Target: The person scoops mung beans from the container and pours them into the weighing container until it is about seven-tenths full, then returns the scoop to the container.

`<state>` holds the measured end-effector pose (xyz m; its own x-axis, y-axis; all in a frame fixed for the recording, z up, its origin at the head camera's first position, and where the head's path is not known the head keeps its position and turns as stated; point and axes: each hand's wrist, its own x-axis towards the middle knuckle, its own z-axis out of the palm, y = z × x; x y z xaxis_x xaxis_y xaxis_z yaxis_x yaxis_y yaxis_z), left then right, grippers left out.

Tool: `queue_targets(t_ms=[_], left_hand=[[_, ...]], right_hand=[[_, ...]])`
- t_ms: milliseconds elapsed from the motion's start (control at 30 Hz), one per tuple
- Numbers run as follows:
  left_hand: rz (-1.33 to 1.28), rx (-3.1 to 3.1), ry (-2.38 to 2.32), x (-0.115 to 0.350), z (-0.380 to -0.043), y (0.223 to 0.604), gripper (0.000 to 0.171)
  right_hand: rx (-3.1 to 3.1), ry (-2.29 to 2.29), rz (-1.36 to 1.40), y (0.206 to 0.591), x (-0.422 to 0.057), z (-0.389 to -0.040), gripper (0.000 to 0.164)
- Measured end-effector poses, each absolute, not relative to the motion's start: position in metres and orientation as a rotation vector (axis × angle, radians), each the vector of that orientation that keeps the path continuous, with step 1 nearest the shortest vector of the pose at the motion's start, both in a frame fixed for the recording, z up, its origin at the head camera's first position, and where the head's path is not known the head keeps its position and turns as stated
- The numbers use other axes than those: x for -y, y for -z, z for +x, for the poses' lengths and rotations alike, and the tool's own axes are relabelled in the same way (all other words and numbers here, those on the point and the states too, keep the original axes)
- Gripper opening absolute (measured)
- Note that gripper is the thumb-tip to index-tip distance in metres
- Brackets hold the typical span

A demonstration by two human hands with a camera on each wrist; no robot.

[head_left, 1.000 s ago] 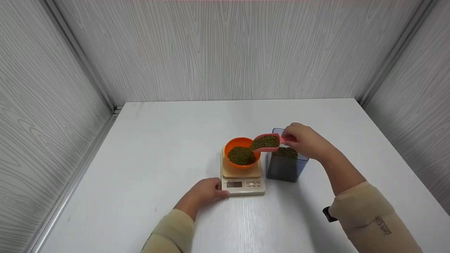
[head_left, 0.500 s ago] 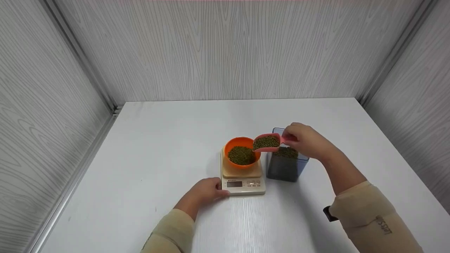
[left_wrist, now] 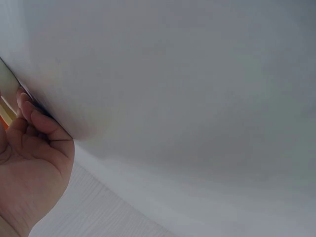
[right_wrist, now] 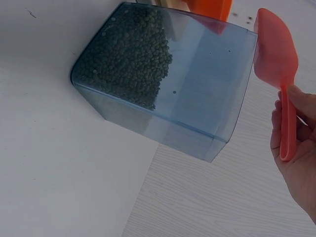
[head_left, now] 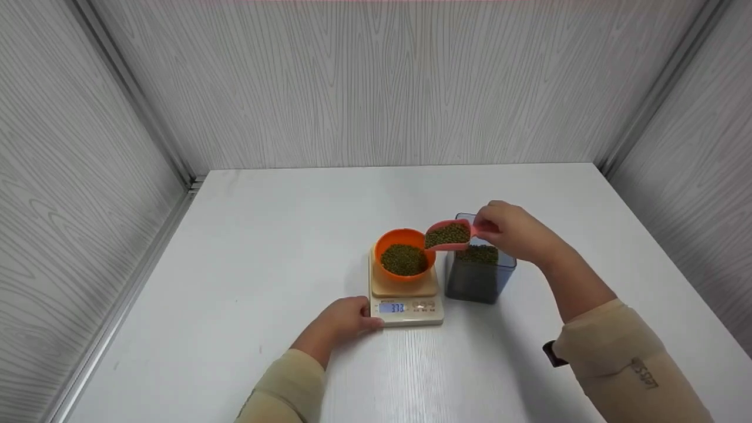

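In the head view, an orange bowl [head_left: 405, 255] of green beans, likely mung beans, stands on a kitchen scale [head_left: 405, 303] whose display is lit with digits. My left hand [head_left: 345, 318] grips the scale's front left corner, thumb at the front edge; its fingers look curled in the left wrist view. My right hand [head_left: 517, 231] pinches the handle of a pink scoop [right_wrist: 276, 49] loaded with beans. The scoop's lip is above the bowl's right rim. A few dark specks [right_wrist: 242, 17] appear between bowl and scoop in the right wrist view.
A clear bluish container [right_wrist: 207, 74] partly filled with beans stands just right of the scale, under the scoop and right hand. The white tabletop [head_left: 282, 235] has wood-grain panels [head_left: 376, 88] at its back and sides.
My right hand has raised the scoop slightly and drawn it a little to the right. The scale's display, dark in the earlier frames, now shows lit digits. The left hand has stayed in place.
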<state>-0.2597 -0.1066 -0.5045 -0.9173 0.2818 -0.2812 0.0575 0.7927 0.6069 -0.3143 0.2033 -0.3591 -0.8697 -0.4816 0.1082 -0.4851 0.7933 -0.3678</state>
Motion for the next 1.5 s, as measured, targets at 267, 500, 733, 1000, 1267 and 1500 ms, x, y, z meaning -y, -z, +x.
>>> queue_targets(t_ms=[267,500,733,1000,1267,1500], left_hand=[[0.241,-2.607,-0.878,0.1063,-0.2605,0.5052,0.031],[0.257,-2.613,-0.879,0.1068,-0.2606,0.5061,0.031],[0.256,-2.616,-0.907,0.1072,-0.2585,0.5053,0.03],[0.255,-2.615,-0.91,0.1072,-0.2582,0.5052,0.029],[0.241,-2.613,-0.905,0.1073,-0.259,0.5058,0.03],[0.24,-2.615,-0.903,0.1066,-0.2582,0.5045,0.031]], right_hand=[[2.973,-0.587,0.789,0.3578,-0.202,-0.3145,0.014],[2.993,-0.581,0.776,0.3565,-0.2002,-0.3148,0.014],[2.983,-0.589,0.787,0.3564,-0.2006,-0.3143,0.012],[2.989,-0.587,0.78,0.3529,-0.1995,-0.312,0.012],[2.965,-0.548,0.811,0.3515,-0.1977,-0.3136,0.011],[2.946,-0.534,0.832,0.3504,-0.1949,-0.3136,0.011]])
